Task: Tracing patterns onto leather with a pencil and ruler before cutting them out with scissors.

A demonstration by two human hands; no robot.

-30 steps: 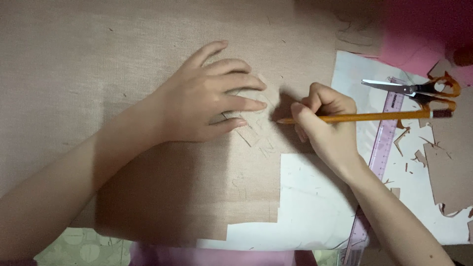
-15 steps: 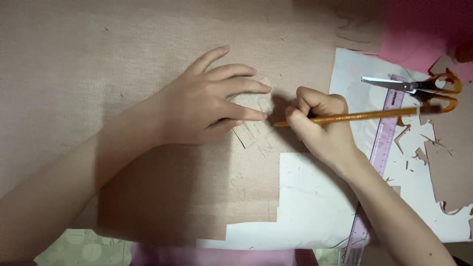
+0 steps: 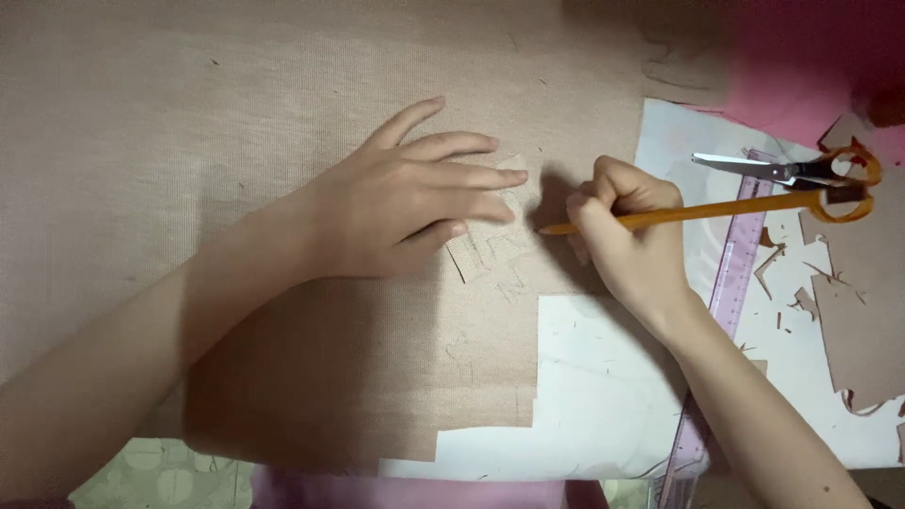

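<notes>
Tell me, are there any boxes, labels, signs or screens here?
None in view. Only craft things:
Card: big tan sheet under the left hand.
Pencil: orange, in the right hand.
Ruler: clear pink strip, right side.
Scissors: orange handles, upper right.

matt ribbed brown cardboard [image 3: 283, 113], smooth white paper [image 3: 603, 396], perhaps wooden pencil [image 3: 716, 212]

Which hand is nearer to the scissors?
Right. The right hand holds a pencil just left of the scissors; the left hand lies flat on the brown cardboard, much farther left.
</notes>
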